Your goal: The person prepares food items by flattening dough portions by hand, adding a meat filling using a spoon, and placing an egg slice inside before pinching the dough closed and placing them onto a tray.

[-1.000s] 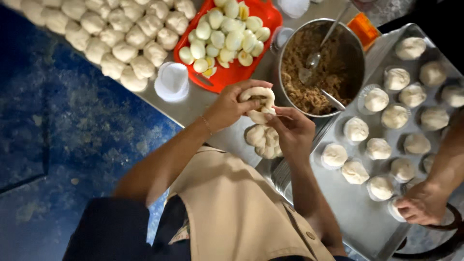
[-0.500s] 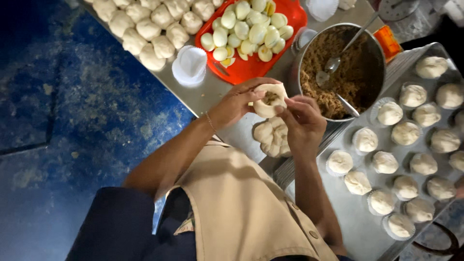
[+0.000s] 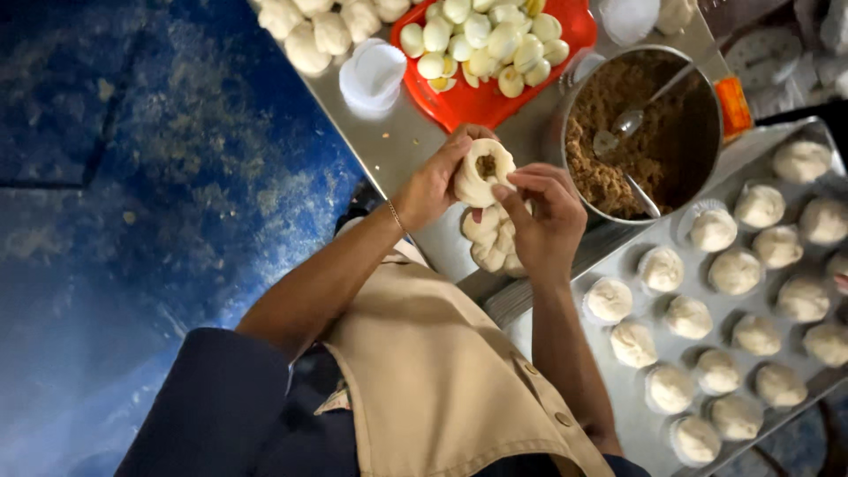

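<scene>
My left hand (image 3: 435,184) cups a round of white dough (image 3: 482,171) with brown filling showing in its open top. My right hand (image 3: 541,210) pinches the dough's near edge with thumb and fingertips. Both hands are over the steel counter (image 3: 399,141), just left of a metal pot of brown filling (image 3: 643,132) with two spoons in it. A few flat dough pieces (image 3: 491,240) lie on the counter under my hands.
A red tray of halved boiled eggs (image 3: 495,53) sits behind my hands. Dough balls (image 3: 309,35) and a stack of paper liners (image 3: 373,72) lie at the left. A steel tray (image 3: 767,283) at the right holds several finished buns on liners.
The view has shifted; my hands keep turning and pinching the dough, whose top now shows an open ring around the filling. Another person's hand seen earlier at the bun tray is gone.
</scene>
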